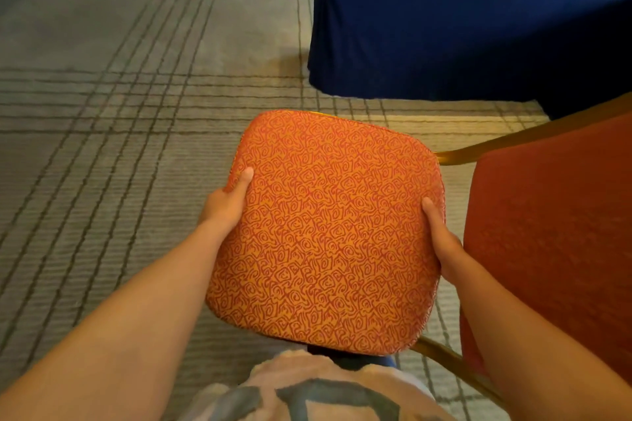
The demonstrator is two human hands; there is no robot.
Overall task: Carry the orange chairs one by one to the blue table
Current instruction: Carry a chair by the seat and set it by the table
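The left hand [225,205] and right hand [441,243] grip opposite edges of the orange chair [328,232] seat, thumbs on top. The blue bench [461,27] stands near ahead; this carry seems almost done, with setting down left.

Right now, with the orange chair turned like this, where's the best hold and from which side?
The seat's opposite edges, one hand from each side, thumbs on top, as the left hand and right hand grip the orange chair. The seat is flat and faces up, with the backrest on the right, so paired edges probably balance it.
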